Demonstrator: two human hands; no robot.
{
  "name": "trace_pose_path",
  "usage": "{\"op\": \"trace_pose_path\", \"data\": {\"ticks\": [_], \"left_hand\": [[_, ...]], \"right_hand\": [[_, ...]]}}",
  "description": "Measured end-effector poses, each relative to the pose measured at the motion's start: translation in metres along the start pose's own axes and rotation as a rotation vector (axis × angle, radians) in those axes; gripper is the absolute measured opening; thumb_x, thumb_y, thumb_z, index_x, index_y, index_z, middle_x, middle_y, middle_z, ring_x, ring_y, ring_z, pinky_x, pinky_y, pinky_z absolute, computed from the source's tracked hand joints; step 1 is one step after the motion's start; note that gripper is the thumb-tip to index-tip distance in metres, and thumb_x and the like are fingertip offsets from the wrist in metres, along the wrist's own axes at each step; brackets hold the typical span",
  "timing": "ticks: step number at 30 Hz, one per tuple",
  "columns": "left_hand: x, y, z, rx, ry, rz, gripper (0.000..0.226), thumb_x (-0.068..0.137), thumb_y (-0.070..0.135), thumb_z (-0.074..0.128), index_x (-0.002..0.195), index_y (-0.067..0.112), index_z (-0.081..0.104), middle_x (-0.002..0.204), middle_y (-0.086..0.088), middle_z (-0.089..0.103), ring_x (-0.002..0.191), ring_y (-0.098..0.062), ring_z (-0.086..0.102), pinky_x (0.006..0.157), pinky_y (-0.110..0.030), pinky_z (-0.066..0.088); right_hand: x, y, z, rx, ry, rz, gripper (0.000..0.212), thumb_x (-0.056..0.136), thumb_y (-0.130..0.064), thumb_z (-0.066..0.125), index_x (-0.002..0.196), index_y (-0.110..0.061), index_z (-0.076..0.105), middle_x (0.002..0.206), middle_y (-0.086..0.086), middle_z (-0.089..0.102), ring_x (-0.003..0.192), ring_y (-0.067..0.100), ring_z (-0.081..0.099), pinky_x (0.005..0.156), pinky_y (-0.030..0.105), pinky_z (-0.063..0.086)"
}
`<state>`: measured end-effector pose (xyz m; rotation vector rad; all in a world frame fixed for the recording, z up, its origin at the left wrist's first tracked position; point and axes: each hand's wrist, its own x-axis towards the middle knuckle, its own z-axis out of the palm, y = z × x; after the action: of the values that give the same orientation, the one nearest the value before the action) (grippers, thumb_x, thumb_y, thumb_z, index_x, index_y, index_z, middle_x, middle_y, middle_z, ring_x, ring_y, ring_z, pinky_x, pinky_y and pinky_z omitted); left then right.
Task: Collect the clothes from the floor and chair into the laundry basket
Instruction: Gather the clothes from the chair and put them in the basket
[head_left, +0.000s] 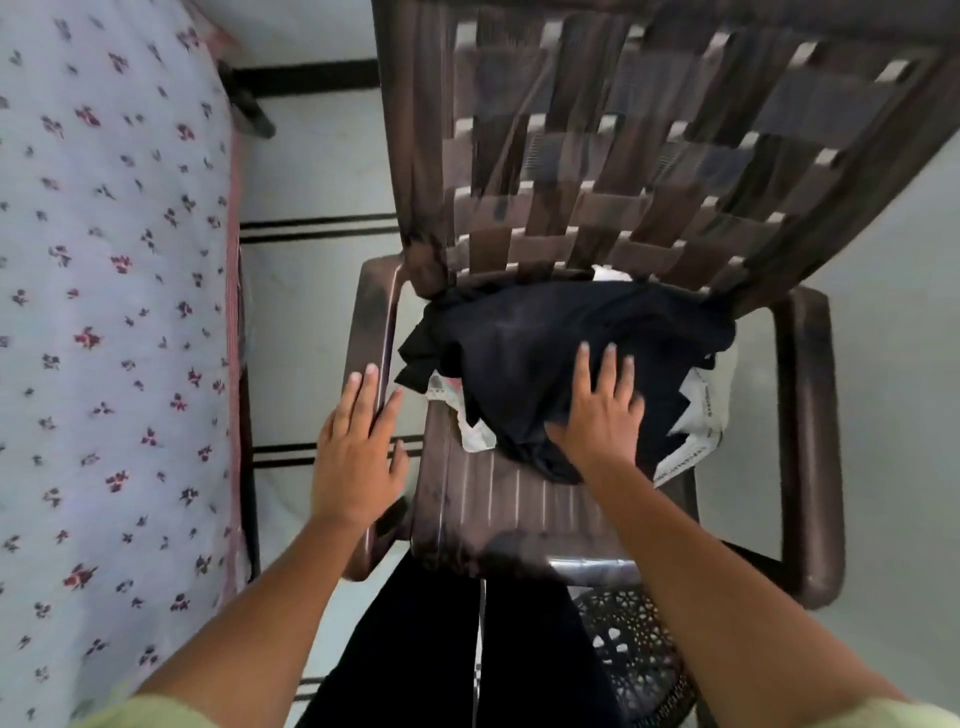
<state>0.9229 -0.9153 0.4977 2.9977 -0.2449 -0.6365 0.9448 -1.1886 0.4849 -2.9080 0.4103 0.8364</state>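
Progress: sitting uncollected on the seat of the brown moulded-plastic armchair with woven-pattern back (519, 499), a crumpled black cloth garment (545, 343) heaped over a white printed fabric piece (698, 410). Judging the chair portion of the task as just starting, nothing lifted clear yet.

Right hand (600, 415): pressing fingers-spread onto the near edge of the black garment, palm down, thumb at the cloth's lower fold; not yet clenched, beginning to gather.

Left hand (358, 452): lying flat and empty, fingers extended, touching the chair's left armrest (371, 332); holding nothing.

Receptacle: showing only partly at lower right, a dark perforated plastic laundry basket (631, 654), just beside the chair's front and the person's dark-trousered legs (415, 649); contents not visible.

Floor items: none showing in the visible stretch; whether already gathered, cannot tell.

Surface and room: pale tiled floor with dark double stripes (311, 228); to the left, a bed covered in white sheet with small red-and-black floral print (114, 312), standing close beside the chair.
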Motion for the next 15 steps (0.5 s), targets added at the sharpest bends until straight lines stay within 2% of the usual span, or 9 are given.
{"op": "trace_pose_path", "data": {"ticks": [2, 3, 5, 7, 8, 9, 11, 13, 15], "left_hand": [[0.003, 0.0, 0.004, 0.008, 0.037, 0.01, 0.063, 0.086, 0.032, 0.049, 0.146, 0.02, 0.034, 0.161, -0.011, 0.01, 0.149, -0.029, 0.01, 0.11, -0.047, 0.036], [0.002, -0.001, 0.006, 0.009, 0.038, 0.006, 0.061, 0.087, 0.032, 0.048, 0.145, 0.02, 0.035, 0.161, -0.011, 0.01, 0.149, -0.029, 0.009, 0.11, -0.046, 0.037], [0.002, -0.002, 0.008, -0.006, 0.031, 0.0, 0.059, 0.086, 0.031, 0.046, 0.144, 0.019, 0.039, 0.161, -0.011, 0.012, 0.149, -0.03, 0.011, 0.108, -0.046, 0.039], [0.002, -0.002, 0.01, -0.025, 0.032, -0.005, 0.057, 0.086, 0.03, 0.046, 0.142, 0.019, 0.042, 0.161, -0.011, 0.014, 0.148, -0.03, 0.012, 0.107, -0.046, 0.04], [0.003, -0.002, 0.011, -0.029, 0.037, -0.007, 0.057, 0.085, 0.03, 0.047, 0.141, 0.018, 0.043, 0.161, -0.011, 0.014, 0.148, -0.029, 0.012, 0.107, -0.046, 0.04], [0.003, -0.002, 0.011, -0.033, 0.044, -0.005, 0.057, 0.085, 0.029, 0.048, 0.141, 0.018, 0.044, 0.16, -0.011, 0.014, 0.149, -0.029, 0.011, 0.108, -0.045, 0.039], [0.003, 0.0, 0.011, -0.035, 0.059, 0.0, 0.056, 0.085, 0.028, 0.05, 0.14, 0.018, 0.045, 0.16, -0.011, 0.015, 0.149, -0.028, 0.011, 0.108, -0.044, 0.038], [0.004, -0.001, 0.011, -0.024, 0.07, -0.005, 0.055, 0.086, 0.027, 0.05, 0.139, 0.018, 0.045, 0.16, -0.011, 0.016, 0.149, -0.028, 0.011, 0.109, -0.044, 0.037], [0.003, -0.001, 0.01, -0.023, 0.076, -0.01, 0.054, 0.086, 0.027, 0.05, 0.139, 0.018, 0.045, 0.16, -0.011, 0.016, 0.149, -0.028, 0.011, 0.109, -0.044, 0.036]], "right_hand": [[0.03, -0.012, 0.005, -0.047, 0.085, -0.044, 0.127, 0.068, -0.052, 0.077, 0.152, -0.022, -0.013, 0.161, 0.017, -0.01, 0.148, 0.042, -0.003, 0.114, 0.06, 0.013], [0.045, -0.018, 0.01, -0.076, 0.083, -0.053, 0.132, 0.065, -0.052, 0.079, 0.151, -0.023, -0.017, 0.161, 0.017, -0.013, 0.148, 0.043, -0.001, 0.114, 0.062, 0.009], [0.07, -0.024, 0.023, -0.117, 0.049, -0.048, 0.136, 0.063, -0.051, 0.081, 0.149, -0.024, -0.021, 0.16, 0.019, -0.013, 0.145, 0.044, 0.015, 0.113, 0.064, 0.011], [0.09, -0.026, 0.04, -0.137, 0.0, -0.012, 0.133, 0.067, -0.047, 0.08, 0.149, -0.022, -0.021, 0.16, 0.023, 0.003, 0.134, 0.042, 0.037, 0.111, 0.06, 0.022], [0.097, -0.025, 0.048, -0.16, -0.008, -0.004, 0.124, 0.073, -0.043, 0.076, 0.151, -0.019, -0.017, 0.156, 0.023, 0.017, 0.127, 0.04, 0.044, 0.108, 0.056, 0.028], [0.102, -0.022, 0.056, -0.185, 0.001, -0.006, 0.104, 0.083, -0.034, 0.068, 0.152, -0.013, -0.007, 0.149, 0.022, 0.031, 0.122, 0.038, 0.049, 0.105, 0.052, 0.032], [0.11, -0.012, 0.064, -0.164, 0.009, -0.034, 0.057, 0.093, -0.015, 0.047, 0.147, -0.006, 0.029, 0.133, 0.019, 0.049, 0.112, 0.037, 0.055, 0.101, 0.045, 0.036], [0.115, -0.006, 0.062, -0.064, -0.011, -0.056, 0.037, 0.091, -0.01, 0.045, 0.126, -0.007, 0.056, 0.12, 0.018, 0.058, 0.105, 0.038, 0.059, 0.096, 0.043, 0.037], [0.113, -0.004, 0.05, 0.085, 0.011, -0.045, 0.029, 0.087, -0.013, 0.053, 0.114, -0.006, 0.061, 0.113, 0.019, 0.062, 0.104, 0.04, 0.059, 0.094, 0.045, 0.04]]}}
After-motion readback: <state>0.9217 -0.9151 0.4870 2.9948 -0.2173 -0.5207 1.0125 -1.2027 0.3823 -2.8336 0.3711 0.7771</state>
